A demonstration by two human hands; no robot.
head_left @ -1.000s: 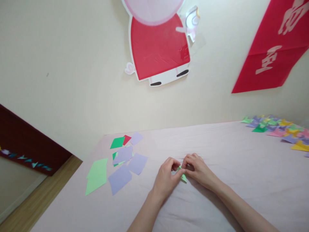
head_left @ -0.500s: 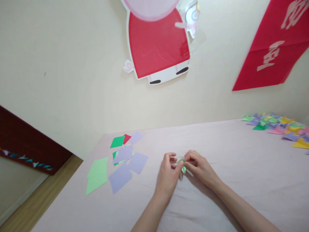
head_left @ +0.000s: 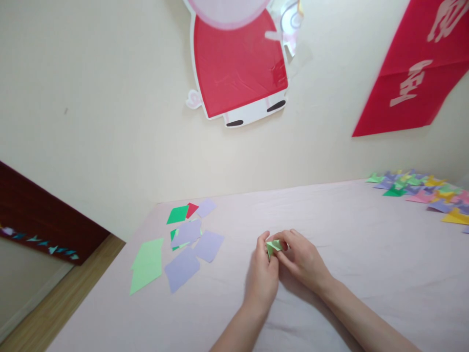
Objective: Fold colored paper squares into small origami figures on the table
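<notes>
A small piece of folded light green paper (head_left: 273, 247) is held between both hands, just above the pale sheet (head_left: 234, 313). My left hand (head_left: 263, 264) is closed on its left side, fingers curled behind and thumb in front. On the right side, my right hand (head_left: 302, 254) pinches the paper between thumb and fingers. Part of the folded paper is hidden by my fingers, so its full shape cannot be made out.
Loose paper squares lie on the left: light green sheets (head_left: 147, 266), purple sheets (head_left: 182, 270), a dark green one (head_left: 178, 214) and a red one (head_left: 192, 210). Many folded paper figures (head_left: 421, 188) stand at the far right. Behind the surface rises a wall (head_left: 110, 122).
The folded green paper has been turned, and a wider face of it now shows. My left hand has rotated and shifted slightly right; my right hand has changed its pinch.
</notes>
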